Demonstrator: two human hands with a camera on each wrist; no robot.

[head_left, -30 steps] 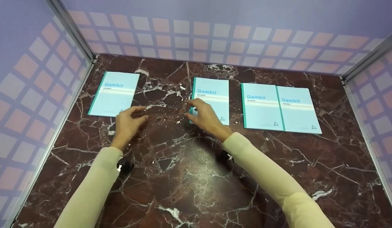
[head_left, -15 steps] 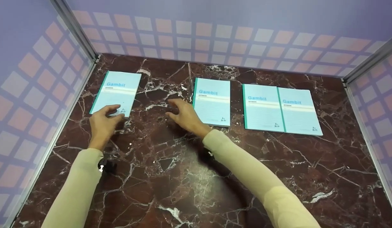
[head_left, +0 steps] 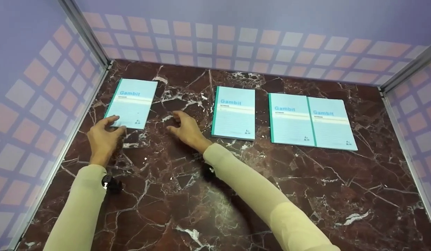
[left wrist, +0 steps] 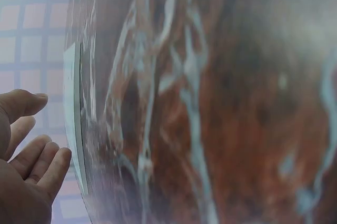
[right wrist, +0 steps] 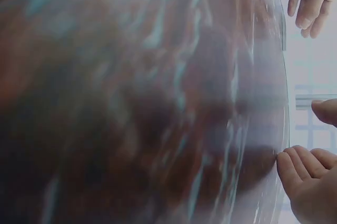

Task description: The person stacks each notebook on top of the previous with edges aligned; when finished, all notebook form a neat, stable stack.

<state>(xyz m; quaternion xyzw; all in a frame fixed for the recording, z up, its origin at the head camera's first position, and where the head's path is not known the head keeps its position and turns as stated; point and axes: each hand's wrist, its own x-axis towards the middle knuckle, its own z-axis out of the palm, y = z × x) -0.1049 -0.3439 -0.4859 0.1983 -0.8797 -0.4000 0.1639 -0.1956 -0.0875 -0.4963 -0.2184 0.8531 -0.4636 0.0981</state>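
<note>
While a person's left hand was poised at the near edge of a pale blue, rectangular, green-spined paper notebook toward the far left corner of a dark red, white-veined, marbled table, thumb and fingers apart, the right hand was between that notebook and a second notebook near the middle of the table's far edge, its thumb parted from its fingers. Whether the left hand touched the cover could not be told. Blue letters on the covers read "Gambit" over a small dark "NOTEBOOK." A third notebook and a fourth notebook lay side by side toward the far right corner.
</note>
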